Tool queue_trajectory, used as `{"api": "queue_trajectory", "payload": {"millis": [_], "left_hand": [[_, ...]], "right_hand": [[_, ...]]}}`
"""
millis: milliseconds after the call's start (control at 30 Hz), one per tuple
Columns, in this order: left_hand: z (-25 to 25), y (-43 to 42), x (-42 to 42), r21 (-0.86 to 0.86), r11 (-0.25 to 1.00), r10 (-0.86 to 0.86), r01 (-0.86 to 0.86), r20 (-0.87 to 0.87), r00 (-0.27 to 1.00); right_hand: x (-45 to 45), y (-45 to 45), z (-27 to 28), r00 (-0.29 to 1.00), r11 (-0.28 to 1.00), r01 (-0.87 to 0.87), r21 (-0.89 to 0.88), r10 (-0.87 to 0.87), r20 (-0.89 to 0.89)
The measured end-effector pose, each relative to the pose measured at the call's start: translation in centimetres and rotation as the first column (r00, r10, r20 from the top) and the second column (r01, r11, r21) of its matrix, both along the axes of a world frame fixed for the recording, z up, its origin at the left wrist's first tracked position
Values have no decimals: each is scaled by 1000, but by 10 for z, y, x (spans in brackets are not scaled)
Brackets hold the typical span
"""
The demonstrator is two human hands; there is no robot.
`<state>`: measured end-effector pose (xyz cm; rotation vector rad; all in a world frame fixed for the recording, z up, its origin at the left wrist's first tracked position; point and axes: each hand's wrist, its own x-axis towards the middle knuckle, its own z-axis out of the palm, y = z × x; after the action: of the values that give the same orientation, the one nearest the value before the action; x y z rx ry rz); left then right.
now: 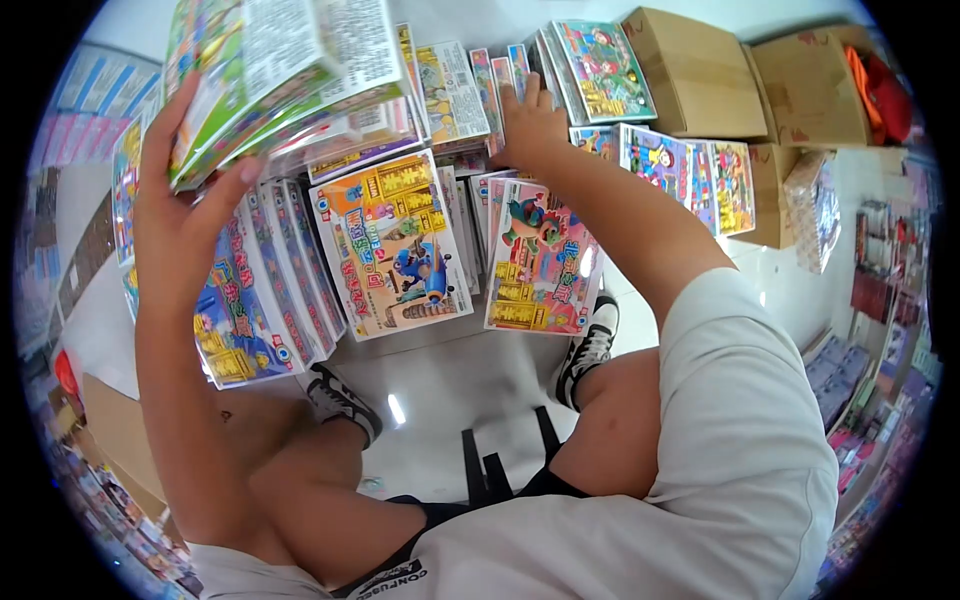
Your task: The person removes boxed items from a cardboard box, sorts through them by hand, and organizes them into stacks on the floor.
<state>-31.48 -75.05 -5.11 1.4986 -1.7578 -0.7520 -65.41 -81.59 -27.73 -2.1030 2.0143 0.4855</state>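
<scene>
Head view — glossy floor, cardboard cartons; left grip clasping green boxes — right grip unclear.

Pale, glossy floor with picture boxes crowded above it
Bright light spots gleam on its bare middle, where two black-and-white shoes rest, one near each side of the rows. The boxes' undersides are hidden, as is the base of the cardboard cartons at the right.

We hold packs far left, with boxes to their right and nearer, cartons far right, and the floor near, between our shoes.
</scene>
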Motion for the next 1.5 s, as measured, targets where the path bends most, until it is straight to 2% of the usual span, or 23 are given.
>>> {"api": "queue_trajectory", "payload": {"millis": [33, 133, 267, 300, 433, 500, 567, 633, 667, 733, 800, 833, 933, 967, 1133, 1233, 1267, 1400, 1467, 1500], "left_hand": [[-1, -1, -1, -6, 999, 44, -44, -19, 999], [-2, -3, 4, 34, 999, 32, -30, -40, 999], [-15, -7, 17, -65, 998, -2, 2, -5, 1000], [-13, -6, 17, -57, 998, 37, -34, 56, 998], [6, -12, 21, 110, 994, 21, -25, 39, 999], [13, -12, 6, 38, 999, -34, 31, 67, 997], [20, -12, -1, 20, 995, -99, 98, 114, 989], [24, -15, -5, 11, 990, -141, 141, 137, 981], [24, -16, -6, 10, 987, -162, 163, 150, 975], [16, -19, -8, 6, 1000, -26, 27, -75, 997], [6, -25, -12, 32, 993, 118, -113, -299, 947], [4, -29, -17, 71, 963, 267, -258, -311, 912], [-5, -42, 12, 469, 867, 451, -170, -593, 668], [-8, -38, 7, 474, 846, 517, -245, -614, 597], [-17, -40, 15, 462, 851, 512, -249, -628, 586], [-16, -35, 28, 481, 846, 518, -230, -639, 568], [-17, -32, 35, 490, 843, 522, -224, -640, 564], [-21, -16, 60, 464, 872, 433, -155, -584, 686], [-27, -4, 74, 410, 895, 381, -176, -498, 779], [-38, 3, 89, 318, 924, 331, -212, -387, 861]], "right_hand": [[4, 0, -8, 998, 1000, -7, -23, 5, -57], [6, -1, -27, 997, 992, -3, -130, -6, -70], [-5, -7, -44, 998, 978, -19, -207, 8, -57], [-4, -9, -39, 999, 979, -17, -201, 7, -50], [-9, -24, -11, 955, 980, -164, -108, 186, 229], [-7, -38, -2, 903, 976, -214, -38, 213, 373], [6, -50, -17, 867, 994, -108, 37, 76, 492], [11, -43, 3, 831, 996, -46, 78, -5, 556], [11, -44, 1, 766, 995, 13, 98, -74, 639], [16, -53, -16, 598, 980, 118, 159, -198, 777], [19, -78, -61, 635, 995, 48, 89, -99, 766], [20, -82, -66, 630, 996, 44, 78, -89, 771], [25, -75, -55, 565, 989, 101, 106, -144, 812], [27, -70, -45, 522, 980, 125, 155, -198, 830], [28, -66, -11, 265, 876, 181, 447, -481, 835], [24, -67, -15, 270, 879, 153, 451, -476, 837], [25, -70, -17, 333, 899, 135, 417, -437, 835], [30, -78, -43, 532, 936, 89, 340, -333, 778], [36, -72, -73, 449, 895, 168, 413, -443, 776], [37, -69, -92, 320, 839, 236, 490, -543, 776]]}}
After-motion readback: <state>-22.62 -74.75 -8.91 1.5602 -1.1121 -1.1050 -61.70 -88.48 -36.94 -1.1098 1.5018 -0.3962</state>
